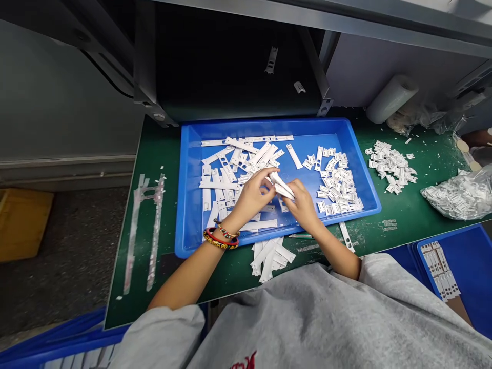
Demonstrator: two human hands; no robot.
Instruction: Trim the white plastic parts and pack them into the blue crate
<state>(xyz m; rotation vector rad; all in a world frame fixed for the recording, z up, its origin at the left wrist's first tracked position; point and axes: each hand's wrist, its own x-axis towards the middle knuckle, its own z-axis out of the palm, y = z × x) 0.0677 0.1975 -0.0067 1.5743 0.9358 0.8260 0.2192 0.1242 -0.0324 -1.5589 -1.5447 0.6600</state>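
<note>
Above blue tray: white strips between both hands' fingers.

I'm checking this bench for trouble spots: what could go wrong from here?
The white pieces in the left hand and right hand could slip into the blue tray. Its long strips and short pieces have no visible divider, so might mix. The grey shirt is close to the loose strips on the green bench and could brush some off.
</note>
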